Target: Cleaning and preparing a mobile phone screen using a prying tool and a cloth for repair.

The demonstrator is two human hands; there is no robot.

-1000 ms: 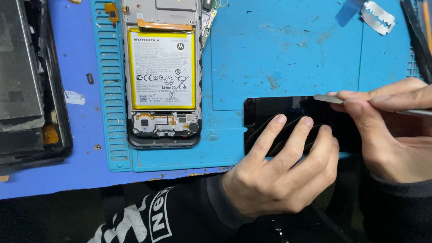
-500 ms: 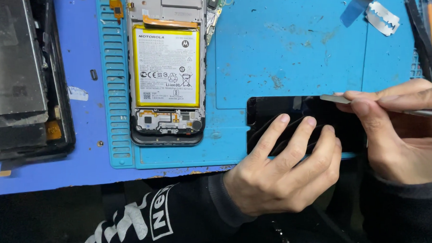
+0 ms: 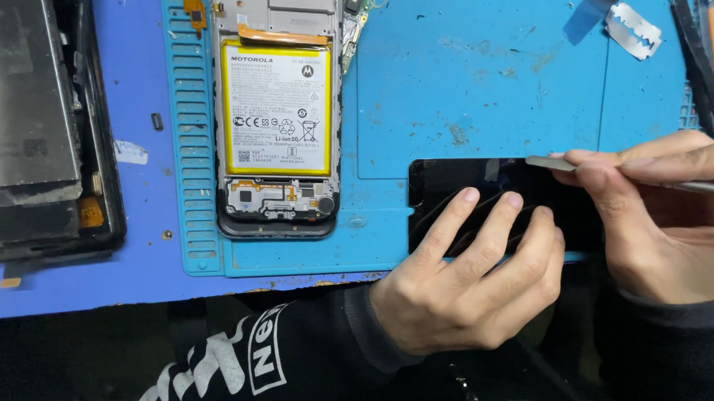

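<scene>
A black phone screen panel (image 3: 467, 181) lies flat at the front edge of a blue repair mat (image 3: 479, 78). My left hand (image 3: 470, 275) presses on it with three fingers spread over its glass. My right hand (image 3: 658, 214) grips a thin flat metal tool (image 3: 553, 163), whose tip rests at the panel's far edge. An opened phone (image 3: 279, 116) with a yellow-edged battery lies on the mat to the left, apart from both hands.
A dismantled tablet (image 3: 30, 133) sits at the far left on the blue table (image 3: 139, 89). A razor blade (image 3: 634, 29) and a strip of blue tape (image 3: 592, 9) lie at the back right. Black tools (image 3: 704, 54) lie along the right edge.
Both hands stay in place on the screen panel. Only the view has shifted slightly.
</scene>
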